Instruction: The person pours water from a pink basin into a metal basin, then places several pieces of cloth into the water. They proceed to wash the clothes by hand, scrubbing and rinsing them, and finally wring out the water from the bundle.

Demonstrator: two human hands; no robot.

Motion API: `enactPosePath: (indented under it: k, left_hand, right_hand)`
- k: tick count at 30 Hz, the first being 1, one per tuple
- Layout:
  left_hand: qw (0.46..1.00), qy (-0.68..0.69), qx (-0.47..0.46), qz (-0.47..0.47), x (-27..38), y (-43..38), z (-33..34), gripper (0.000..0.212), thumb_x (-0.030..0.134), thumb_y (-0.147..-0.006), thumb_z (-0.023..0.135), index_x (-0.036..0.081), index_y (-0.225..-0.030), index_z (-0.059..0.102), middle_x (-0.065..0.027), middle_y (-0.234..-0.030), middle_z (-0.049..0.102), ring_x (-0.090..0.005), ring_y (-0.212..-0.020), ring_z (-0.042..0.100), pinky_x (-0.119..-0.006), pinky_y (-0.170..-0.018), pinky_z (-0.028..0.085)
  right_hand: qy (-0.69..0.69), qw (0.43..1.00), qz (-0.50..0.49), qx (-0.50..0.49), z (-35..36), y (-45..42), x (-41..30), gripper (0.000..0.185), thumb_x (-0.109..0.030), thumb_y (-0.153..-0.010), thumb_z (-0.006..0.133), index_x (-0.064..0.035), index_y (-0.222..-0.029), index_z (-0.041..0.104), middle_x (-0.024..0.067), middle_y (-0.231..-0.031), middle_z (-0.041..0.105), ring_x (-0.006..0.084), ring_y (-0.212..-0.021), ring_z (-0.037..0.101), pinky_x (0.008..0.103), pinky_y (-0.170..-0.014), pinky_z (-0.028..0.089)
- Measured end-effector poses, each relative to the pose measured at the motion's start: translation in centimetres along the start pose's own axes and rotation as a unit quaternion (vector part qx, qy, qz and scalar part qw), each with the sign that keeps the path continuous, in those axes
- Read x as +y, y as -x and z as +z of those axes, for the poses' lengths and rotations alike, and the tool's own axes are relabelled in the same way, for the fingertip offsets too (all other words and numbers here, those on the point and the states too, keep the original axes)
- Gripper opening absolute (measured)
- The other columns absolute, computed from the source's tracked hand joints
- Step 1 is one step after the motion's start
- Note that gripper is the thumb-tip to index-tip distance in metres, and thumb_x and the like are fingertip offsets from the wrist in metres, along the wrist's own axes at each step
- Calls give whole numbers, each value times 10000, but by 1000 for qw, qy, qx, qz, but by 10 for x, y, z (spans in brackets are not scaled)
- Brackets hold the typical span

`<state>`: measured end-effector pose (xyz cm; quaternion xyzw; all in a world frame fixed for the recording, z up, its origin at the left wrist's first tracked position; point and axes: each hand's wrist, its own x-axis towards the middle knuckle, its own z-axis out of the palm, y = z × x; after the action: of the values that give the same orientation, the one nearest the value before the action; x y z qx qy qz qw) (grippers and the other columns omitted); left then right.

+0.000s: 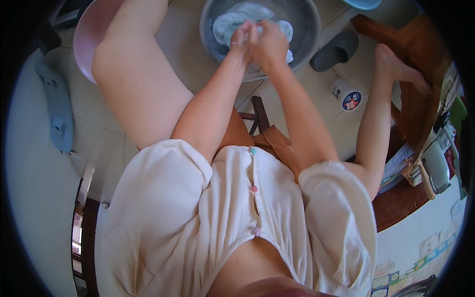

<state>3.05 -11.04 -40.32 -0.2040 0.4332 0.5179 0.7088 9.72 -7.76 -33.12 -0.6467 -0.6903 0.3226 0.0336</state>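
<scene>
A grey basin [315, 26] stands on the floor before me, with wet pale bluish-white cloth [228, 28] bunched inside. Over the basin my left hand [240, 40] and my right hand [272, 42] press close together. A bit of the pale cloth shows between them, and my fingers curl in around it. Suds wet the left hand and wrist. More of the cloth shows beyond the right hand and below it, near the basin's right side. My palms and most of the gripped part are hidden.
A pink basin [83, 48] sits at left, near a blue plastic piece [59, 111] by the wall. To the right lie a dark grey slipper [334, 52] and a white tub [345, 94]. Brown wooden furniture [415, 41] stands farther right; a dark stool leg [261, 111] shows below.
</scene>
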Motion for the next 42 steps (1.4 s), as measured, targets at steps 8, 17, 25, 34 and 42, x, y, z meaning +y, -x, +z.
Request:
enactPosePath:
  k: [8,17,25,34,42]
  left_hand:
    - [993,-45,5,107,35,-27,-12,356,319,-872,656,33,-1076,598,-121,-1013,661,-276,-931,628,-404,-844,508]
    - [572,-817,68,11,-24,17,-45,1010,547,-578,850,-17,-1306,436,-261,-1357,436,-389,-1158,545,-405,-952,467]
    - [592,-792,73,131,-33,25,-49,529,185,-750,690,95,-1228,485,-236,-1149,536,-461,-979,591,-466,-867,482]
    - [759,-522,191,340,46,30,12,306,84,-667,655,8,-959,611,-177,-932,670,-346,-884,640,-379,-825,497]
    - [635,-544,189,514,35,34,16,403,-17,-680,573,13,-1081,551,-180,-1070,500,-365,-1044,474,-413,-951,383]
  right_hand:
    - [-182,975,108,66,-15,-68,50,494,-440,-916,572,34,-1018,664,238,-954,676,349,-902,645,413,-804,481]
    - [-127,991,-51,-10,16,-58,126,699,-380,-734,792,-52,-1301,549,199,-1140,655,325,-1072,626,415,-943,466]
    - [-64,986,124,-96,-9,-54,108,529,-237,-785,620,-206,-1309,560,171,-1261,583,367,-1170,548,433,-978,444]
    - [-30,996,-77,39,-53,-17,115,439,-196,-841,598,-230,-1278,576,121,-1211,599,329,-1045,608,428,-874,498]
    - [2,987,-107,121,-12,-3,77,586,-187,-784,690,-215,-1333,486,143,-1396,425,363,-1154,517,495,-913,468]
